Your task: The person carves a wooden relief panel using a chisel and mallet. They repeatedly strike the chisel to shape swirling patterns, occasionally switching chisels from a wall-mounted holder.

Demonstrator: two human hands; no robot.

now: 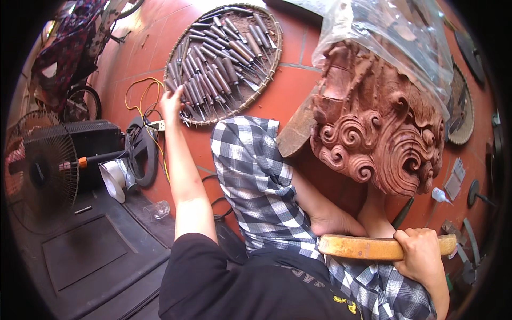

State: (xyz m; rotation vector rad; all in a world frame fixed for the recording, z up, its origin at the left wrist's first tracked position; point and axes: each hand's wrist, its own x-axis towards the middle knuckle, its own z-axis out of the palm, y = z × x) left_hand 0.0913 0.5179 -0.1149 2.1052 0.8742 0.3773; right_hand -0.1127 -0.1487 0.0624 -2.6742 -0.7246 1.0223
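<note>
My left hand (172, 105) reaches to the near left rim of a round woven tray (278, 40). Its fingers are apart at the end of a chisel handle (170, 84); a firm hold on it does not show. Many carving chisels (216, 66) with dark wooden handles lie heaped in the tray. In my right hand (420, 250) is a flat, slightly curved wooden mallet (362, 247), held level across my lap. Before me stands a reddish-brown wood carving (373, 128) with deep swirls, its upper part under clear plastic sheeting (426, 58).
A wooden block (298, 125) leans against the carving. To the left are a fan (42, 168), a power socket (157, 126) with yellow cord and a clear cup (160, 209). A small white bottle (441, 195) and another woven tray (463, 114) lie right of the carving on red tiles.
</note>
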